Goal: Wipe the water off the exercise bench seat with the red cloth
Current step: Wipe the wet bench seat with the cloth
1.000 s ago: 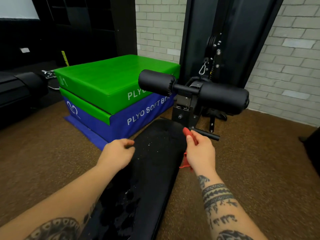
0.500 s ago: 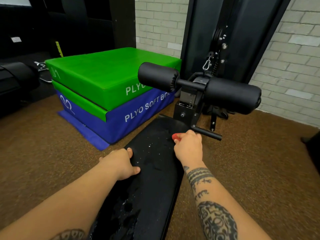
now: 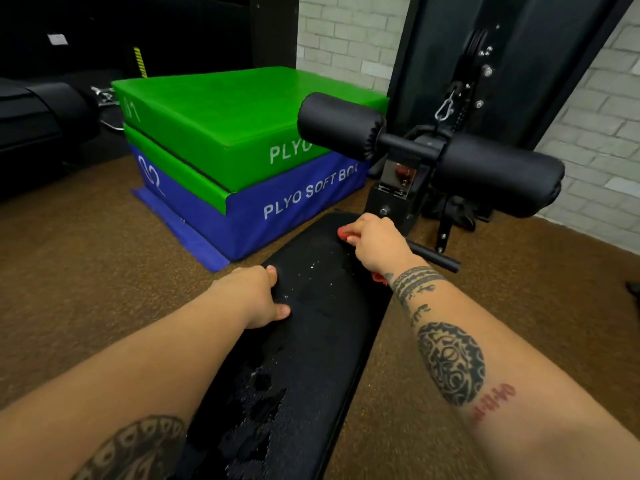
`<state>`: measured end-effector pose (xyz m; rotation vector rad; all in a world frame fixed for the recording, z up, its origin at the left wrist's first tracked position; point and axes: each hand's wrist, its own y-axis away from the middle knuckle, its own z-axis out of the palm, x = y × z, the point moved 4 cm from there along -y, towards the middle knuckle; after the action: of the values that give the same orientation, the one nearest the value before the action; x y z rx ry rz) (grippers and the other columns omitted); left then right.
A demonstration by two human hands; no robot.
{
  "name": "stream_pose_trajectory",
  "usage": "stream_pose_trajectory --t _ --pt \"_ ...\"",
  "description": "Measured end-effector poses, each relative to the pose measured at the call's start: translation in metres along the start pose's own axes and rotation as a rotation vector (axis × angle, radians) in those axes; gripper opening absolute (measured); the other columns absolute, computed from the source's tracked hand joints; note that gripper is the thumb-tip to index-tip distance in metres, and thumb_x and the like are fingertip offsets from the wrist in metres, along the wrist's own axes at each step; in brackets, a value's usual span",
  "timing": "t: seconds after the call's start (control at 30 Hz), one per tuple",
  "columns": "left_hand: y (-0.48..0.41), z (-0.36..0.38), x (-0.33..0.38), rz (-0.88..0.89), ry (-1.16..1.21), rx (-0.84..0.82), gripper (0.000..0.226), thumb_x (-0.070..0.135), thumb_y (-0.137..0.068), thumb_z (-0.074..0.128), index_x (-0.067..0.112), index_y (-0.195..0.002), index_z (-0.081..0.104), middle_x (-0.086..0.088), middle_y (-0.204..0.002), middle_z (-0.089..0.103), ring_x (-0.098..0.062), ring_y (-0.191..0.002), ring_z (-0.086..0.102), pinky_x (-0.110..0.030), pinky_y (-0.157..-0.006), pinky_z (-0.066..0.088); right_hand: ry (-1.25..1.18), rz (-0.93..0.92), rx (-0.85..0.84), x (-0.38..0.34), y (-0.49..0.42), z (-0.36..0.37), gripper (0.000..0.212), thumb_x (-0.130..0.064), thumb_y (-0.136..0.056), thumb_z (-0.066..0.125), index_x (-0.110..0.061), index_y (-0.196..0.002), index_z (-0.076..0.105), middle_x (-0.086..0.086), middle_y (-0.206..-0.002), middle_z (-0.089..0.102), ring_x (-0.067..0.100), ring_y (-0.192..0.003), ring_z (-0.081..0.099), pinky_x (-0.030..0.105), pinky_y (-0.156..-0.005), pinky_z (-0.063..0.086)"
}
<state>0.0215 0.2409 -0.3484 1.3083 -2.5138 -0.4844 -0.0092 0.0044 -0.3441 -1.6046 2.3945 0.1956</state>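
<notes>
The black padded bench seat point(image 3: 311, 341) is flecked white; the crumpled red cloth point(image 3: 343, 233) is seen mid-frame; the stacked green and blue foam boxes point(image 3: 225, 133) are lettered white.

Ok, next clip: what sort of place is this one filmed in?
Most likely a gym. A padded black exercise bench with foam leg rollers sits before what looks like a cable machine, and stacked green and blue soft plyo boxes stand on the brown floor.
</notes>
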Motion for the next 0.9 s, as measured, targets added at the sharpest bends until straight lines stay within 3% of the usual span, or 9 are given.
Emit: stream_pose_trajectory --t 0.07,0.2,0.27,0.33,0.4,0.53,0.67,0.77,0.9 --pt "0.000 0.001 0.001 -0.005 0.004 -0.010 0.089 0.057 -0.090 0.056 0.022 -0.158 0.011 -0.008 -0.155 0.036 -0.033 -0.141 0.035 -0.047 -0.112 0.036 -0.018 -0.030 -0.098 0.007 0.002 -0.013 0.022 -0.022 -0.097 0.058 -0.031 -0.109 0.075 -0.006 -0.115 0.067 0.016 -0.099 0.060 0.035 -0.098 0.049" --pt "0.000 0.001 0.002 -0.011 -0.027 -0.017 0.089 0.058 -0.092 0.054 0.021 -0.159 0.008 -0.008 -0.155 0.036 -0.032 -0.140 0.037 -0.044 -0.111 0.038 -0.129 0.091 0.023 0.017 -0.003 -0.037 0.020 -0.022 -0.098 0.057 -0.024 -0.108 0.074 -0.009 -0.101 0.075 0.009 -0.081 0.064 0.012 -0.057 0.050" --pt "0.000 0.000 0.003 -0.011 -0.041 -0.020 0.088 0.057 -0.092 0.053 0.022 -0.159 0.007 -0.008 -0.155 0.036 -0.032 -0.139 0.039 -0.041 -0.110 0.039 -0.138 0.107 0.055 0.009 -0.002 -0.027 0.025 -0.025 -0.099 0.056 -0.025 -0.118 0.071 -0.001 -0.113 0.073 0.020 -0.099 0.067 0.016 -0.072 0.054" --pt "0.002 0.000 0.004 -0.015 -0.052 -0.022 0.088 0.057 -0.093 0.052 0.022 -0.159 0.006 -0.008 -0.156 0.035 -0.032 -0.139 0.040 -0.039 -0.110 0.039 -0.091 0.102 0.016 0.000 0.000 -0.009 0.028 -0.027 -0.100 0.052 -0.029 -0.123 0.069 0.007 -0.120 0.067 0.030 -0.110 0.060 0.036 -0.092 0.054" --pt "0.003 -0.001 0.004 -0.019 -0.048 -0.028 0.087 0.056 -0.094 0.052 0.022 -0.159 0.005 -0.009 -0.157 0.035 -0.032 -0.138 0.040 -0.037 -0.109 0.039 -0.082 0.077 0.006 -0.002 0.005 0.000 0.030 -0.026 -0.101 0.049 -0.035 -0.123 0.068 0.006 -0.120 0.060 0.029 -0.111 0.052 0.043 -0.095 0.052" --pt "0.005 -0.003 0.004 -0.025 -0.037 -0.035 0.087 0.056 -0.093 0.053 0.023 -0.159 0.005 -0.009 -0.157 0.034 -0.032 -0.139 0.039 -0.038 -0.110 0.038 -0.113 0.047 -0.062 0.006 0.019 0.002 0.025 -0.025 -0.094 0.056 -0.039 -0.104 0.075 -0.010 -0.113 0.068 0.014 -0.106 0.058 0.033 -0.098 0.051" --pt "0.005 -0.002 0.003 -0.033 -0.028 -0.039 0.088 0.056 -0.092 0.053 0.024 -0.158 0.005 -0.009 -0.158 0.032 -0.032 -0.141 0.036 -0.043 -0.113 0.035 -0.198 0.081 -0.121 0.010 0.035 -0.021 0.019 -0.024 -0.096 0.058 -0.027 -0.098 0.076 -0.007 -0.100 0.074 0.010 -0.079 0.065 0.013 -0.060 0.053" --pt "0.007 -0.002 0.004 -0.029 -0.031 -0.037 0.087 0.056 -0.093 0.052 0.023 -0.159 0.004 -0.010 -0.158 0.033 -0.032 -0.141 0.038 -0.041 -0.112 0.036 -0.228 0.146 0.051 0.004 0.044 -0.018 0.022 -0.028 -0.097 0.057 -0.029 -0.112 0.073 -0.002 -0.109 0.072 0.021 -0.106 0.065 0.029 -0.090 0.051" --pt "0.009 -0.003 0.005 -0.022 -0.046 -0.024 0.087 0.056 -0.094 0.050 0.021 -0.159 0.005 -0.012 -0.157 0.034 -0.032 -0.140 0.039 -0.039 -0.110 0.037 -0.185 0.125 0.036 -0.012 0.063 0.012 0.031 -0.022 -0.096 0.052 -0.040 -0.114 0.070 -0.005 -0.123 0.063 0.023 -0.119 0.047 0.034 -0.100 0.046"
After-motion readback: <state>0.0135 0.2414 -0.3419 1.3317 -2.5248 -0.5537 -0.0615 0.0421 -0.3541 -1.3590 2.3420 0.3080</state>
